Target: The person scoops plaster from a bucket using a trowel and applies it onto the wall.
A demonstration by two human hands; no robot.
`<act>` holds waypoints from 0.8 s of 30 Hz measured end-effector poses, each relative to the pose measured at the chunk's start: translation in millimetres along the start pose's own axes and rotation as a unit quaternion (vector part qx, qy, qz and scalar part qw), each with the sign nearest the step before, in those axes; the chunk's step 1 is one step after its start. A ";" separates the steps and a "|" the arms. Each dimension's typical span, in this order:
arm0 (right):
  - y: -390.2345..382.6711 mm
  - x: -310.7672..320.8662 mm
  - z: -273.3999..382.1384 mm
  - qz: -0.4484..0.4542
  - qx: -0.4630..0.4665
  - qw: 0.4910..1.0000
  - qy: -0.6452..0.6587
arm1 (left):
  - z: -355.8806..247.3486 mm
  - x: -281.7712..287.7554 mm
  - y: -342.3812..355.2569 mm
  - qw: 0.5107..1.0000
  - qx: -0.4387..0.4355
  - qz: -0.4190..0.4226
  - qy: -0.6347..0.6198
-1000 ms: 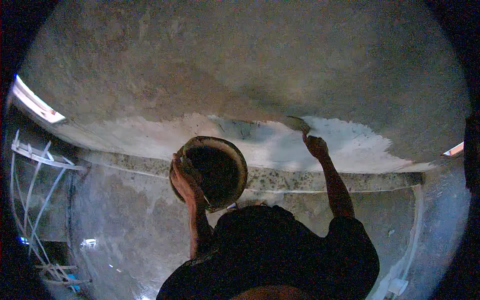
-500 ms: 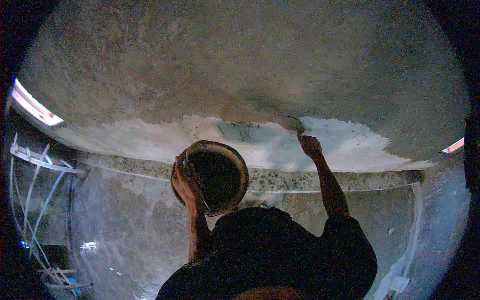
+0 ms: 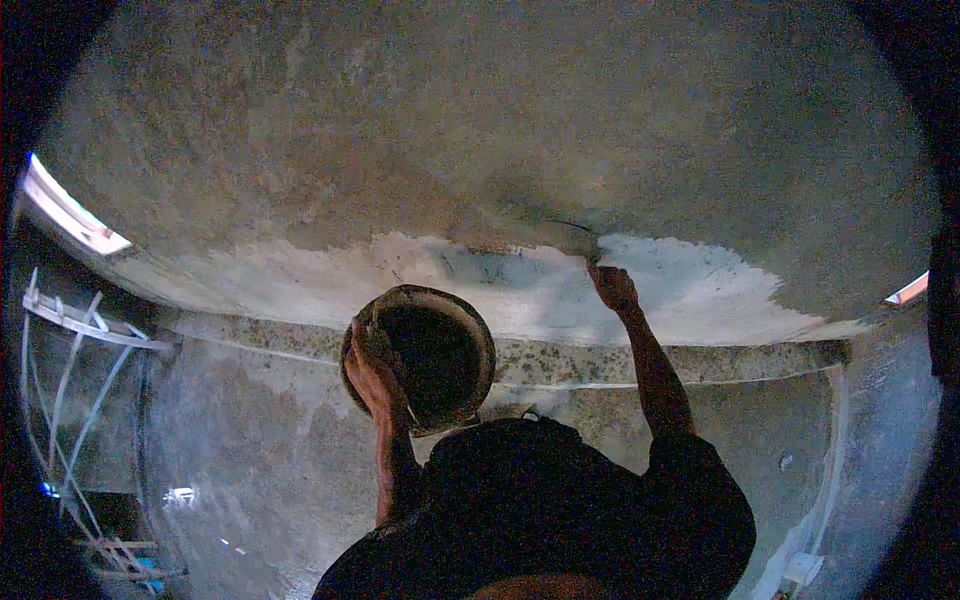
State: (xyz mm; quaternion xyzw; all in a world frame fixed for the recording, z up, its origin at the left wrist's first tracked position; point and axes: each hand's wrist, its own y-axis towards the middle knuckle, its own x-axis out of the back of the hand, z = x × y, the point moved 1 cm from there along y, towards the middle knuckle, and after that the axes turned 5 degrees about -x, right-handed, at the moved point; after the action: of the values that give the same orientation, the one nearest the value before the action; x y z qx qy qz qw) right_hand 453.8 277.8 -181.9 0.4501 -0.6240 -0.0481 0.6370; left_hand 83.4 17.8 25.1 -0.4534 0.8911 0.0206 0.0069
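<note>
My left hand (image 3: 374,372) is closed on the rim of a round, dark basin (image 3: 490,345), tilted so its shadowed inside shows; what lies in it is too dark to make out. Over to the right, my right hand (image 3: 613,288) grips a trowel (image 3: 572,232). Its thin dark blade lies against the grey wall (image 3: 480,130), right where the rough grey surface meets a white-coated band (image 3: 690,285). The hand covers most of the trowel's handle.
Below the white band runs a speckled ledge (image 3: 570,362). A spindly frame of pale poles (image 3: 75,370) stands at the left. Bright openings (image 3: 75,210) show at the far left and far right. A small white box (image 3: 802,570) sits low on the right.
My right hand and the trowel have shifted slightly up and to the left along the wall. The basin in my left hand stays nearly in place.
</note>
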 end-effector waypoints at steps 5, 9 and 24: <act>-12.4 21.9 -0.4 0.139 0.063 0.988 -0.024 | 0.0 10.3 2.7 0.998 0.058 0.015 -0.021; -41.2 41.3 8.3 0.096 0.069 0.979 -0.164 | 21.3 19.0 5.5 0.996 0.018 -0.019 -0.089; -14.8 1.0 1.0 0.213 0.064 0.971 -0.086 | 1.4 21.3 -3.1 0.999 -0.023 0.019 -0.020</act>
State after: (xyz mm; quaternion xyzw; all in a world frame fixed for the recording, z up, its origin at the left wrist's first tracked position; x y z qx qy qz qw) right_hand 460.6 267.9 -190.7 0.3408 -0.7597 0.0895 0.5465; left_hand 73.4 -1.1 23.0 -0.4362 0.8983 0.0502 0.0142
